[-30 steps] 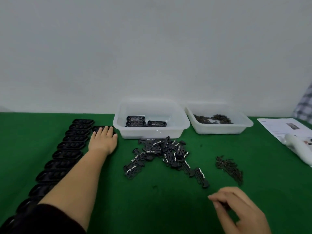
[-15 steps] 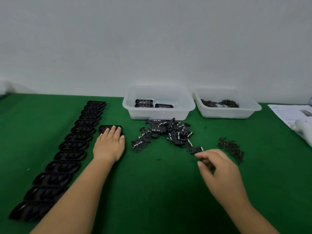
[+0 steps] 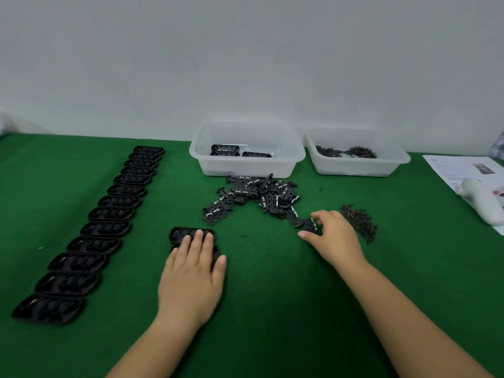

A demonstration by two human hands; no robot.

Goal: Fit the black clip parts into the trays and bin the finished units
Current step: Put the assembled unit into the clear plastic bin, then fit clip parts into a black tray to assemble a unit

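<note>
Head view
Left hand [image 3: 192, 271]: flat, fingers straight, pressing on a black tray [image 3: 191, 233] lying on the green table [image 3: 272, 296], right of the tray row.
Right hand [image 3: 334, 236]: fingers curled, thumb and fingertips pinching a black clip [image 3: 311, 223] at the near right end of the clip pile.
Clip pile [image 3: 259, 197]: loose on the table, just in front of the left bin.
Tray row [image 3: 109, 222]: a long line of black trays on the left, running from near to far.
Left bin [image 3: 246, 150]: clear plastic, a few finished units [image 3: 237, 152] inside.
Right bin [image 3: 357, 156]: clear, holds small dark parts.
Small parts heap [image 3: 360, 221]: on the table, just right of the right hand.
Far right: a paper sheet [image 3: 458, 167] with a white tool [image 3: 482, 203] on it.
</note>
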